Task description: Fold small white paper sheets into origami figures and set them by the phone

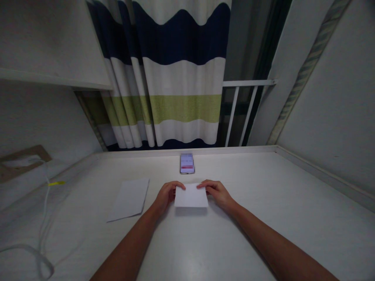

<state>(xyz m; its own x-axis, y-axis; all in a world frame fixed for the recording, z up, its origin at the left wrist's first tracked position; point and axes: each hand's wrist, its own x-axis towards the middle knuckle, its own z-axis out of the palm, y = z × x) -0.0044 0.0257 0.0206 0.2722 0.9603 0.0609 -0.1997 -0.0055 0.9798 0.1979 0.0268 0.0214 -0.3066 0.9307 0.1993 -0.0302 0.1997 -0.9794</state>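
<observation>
A small white sheet of paper (pixel 191 197) is held up a little above the white table, its near edge casting a shadow below. My left hand (pixel 167 194) pinches its left side, thumb on top and the other fingers curled beneath. On the right side, my right hand (pixel 217 192) grips the paper the same way, thumb on its upper face. Whether the sheet is folded cannot be made out. To the left of my left hand lies a stack of white paper (pixel 129 200), flat on the table and apart from my hand.
A phone (pixel 187 163) with a lit screen lies beyond my hands at the table's back edge. A white cable (pixel 44 212) with a yellow tie (pixel 56 183) runs down the left side from a wall cutout. A striped curtain (pixel 186 78) and white railing (pixel 249 83) stand behind the table (pixel 187 249).
</observation>
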